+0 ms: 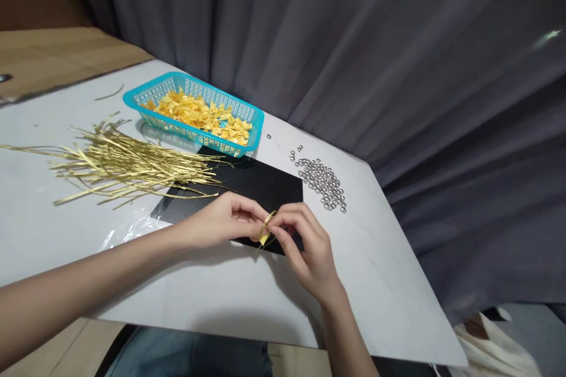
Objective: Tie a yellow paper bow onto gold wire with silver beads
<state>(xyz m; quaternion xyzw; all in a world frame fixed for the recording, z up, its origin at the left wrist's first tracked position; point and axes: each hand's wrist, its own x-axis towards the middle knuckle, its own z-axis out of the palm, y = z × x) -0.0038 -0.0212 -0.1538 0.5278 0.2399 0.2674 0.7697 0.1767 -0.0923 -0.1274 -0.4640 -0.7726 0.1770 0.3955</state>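
Note:
My left hand [225, 221] and my right hand [307, 247] meet over the near edge of a black mat [260, 185]. Between their fingertips they pinch a small yellow bow with a gold strip [265, 228] curled over it. Both hands are closed on this piece. Behind them lies a heap of gold strips [119, 165], some reaching onto the mat. A turquoise basket [145, 94] farther back holds many yellow bows [201, 115]. To the right of the mat is a cluster of small silver beads [321, 179].
The white table [389, 271] ends close on the right and at the front, with a grey curtain [398, 70] behind it. Brown cardboard [53, 53] lies at the far left. A clear plastic sheet [128, 227] sits left of the mat. A pale bag [495, 347] is on the floor.

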